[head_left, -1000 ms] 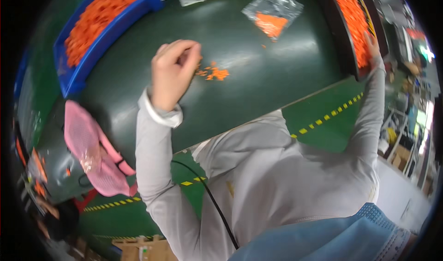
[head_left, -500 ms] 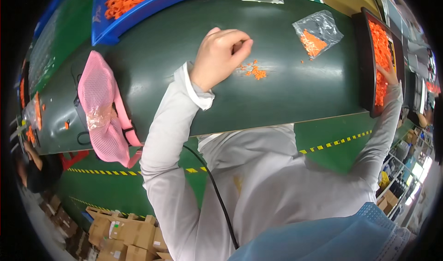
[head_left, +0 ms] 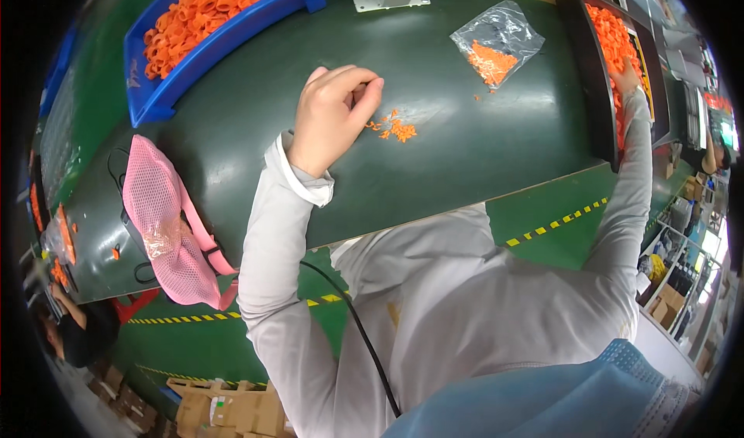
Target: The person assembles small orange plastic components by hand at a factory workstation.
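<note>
left hand (head_left: 338, 116) curled by tiny orange scraps (head_left: 401, 131), contents hidden; right hand (head_left: 626, 79) in long black tray (head_left: 590, 82), grip unclear from here.

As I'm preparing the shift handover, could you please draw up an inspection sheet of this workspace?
Surface: glossy dark-green tabletop, showing light reflections.
Job's things: blue plastic bin of orange ring-shaped pieces; long black bin of orange pieces; clear plastic bag with small orange bits; loose pile of orange bits.
Clutter: pink mesh item with strap, overhanging the tabletop's edge.
Left hand: fingers curled beside the pile; whether they hold anything is hidden.
Right hand: in the black bin; grip unclear.
Cables: black cable in front of grey clothing.
Surroundings: green floor; cardboard boxes at lower left.
</note>
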`<act>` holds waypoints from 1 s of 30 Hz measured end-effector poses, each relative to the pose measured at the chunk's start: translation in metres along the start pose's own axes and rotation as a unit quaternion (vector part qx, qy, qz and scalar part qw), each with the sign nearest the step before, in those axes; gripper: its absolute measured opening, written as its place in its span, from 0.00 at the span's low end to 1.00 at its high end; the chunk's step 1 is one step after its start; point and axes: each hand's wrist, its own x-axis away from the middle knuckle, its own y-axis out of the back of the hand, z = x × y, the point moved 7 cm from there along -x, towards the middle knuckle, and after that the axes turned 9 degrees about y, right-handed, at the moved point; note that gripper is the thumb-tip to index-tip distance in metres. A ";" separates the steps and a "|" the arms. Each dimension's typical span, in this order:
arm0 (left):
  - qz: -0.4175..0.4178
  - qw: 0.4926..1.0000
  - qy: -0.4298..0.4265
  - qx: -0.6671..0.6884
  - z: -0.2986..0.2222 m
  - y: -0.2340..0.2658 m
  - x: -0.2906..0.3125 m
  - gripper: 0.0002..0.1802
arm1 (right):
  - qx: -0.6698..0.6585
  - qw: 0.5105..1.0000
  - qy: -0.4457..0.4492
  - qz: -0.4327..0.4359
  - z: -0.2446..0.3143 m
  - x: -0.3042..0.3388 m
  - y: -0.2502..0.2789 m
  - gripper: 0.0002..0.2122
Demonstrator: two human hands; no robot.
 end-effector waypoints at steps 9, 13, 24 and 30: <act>-0.006 1.000 0.024 -0.005 0.004 0.004 0.004 0.02 | 0.075 0.991 -0.089 -0.072 0.102 0.045 0.097 0.34; -0.005 0.999 0.027 -0.016 0.006 0.005 0.005 0.03 | -0.080 0.966 -0.093 -0.226 0.143 0.077 0.170 0.26; 0.031 0.998 0.050 0.003 0.015 0.003 0.005 0.04 | -0.196 0.950 0.162 -0.178 0.360 0.101 0.155 0.16; 0.039 0.998 0.042 -0.007 0.006 0.003 0.007 0.04 | -0.143 0.954 0.236 -0.117 0.374 0.109 0.114 0.39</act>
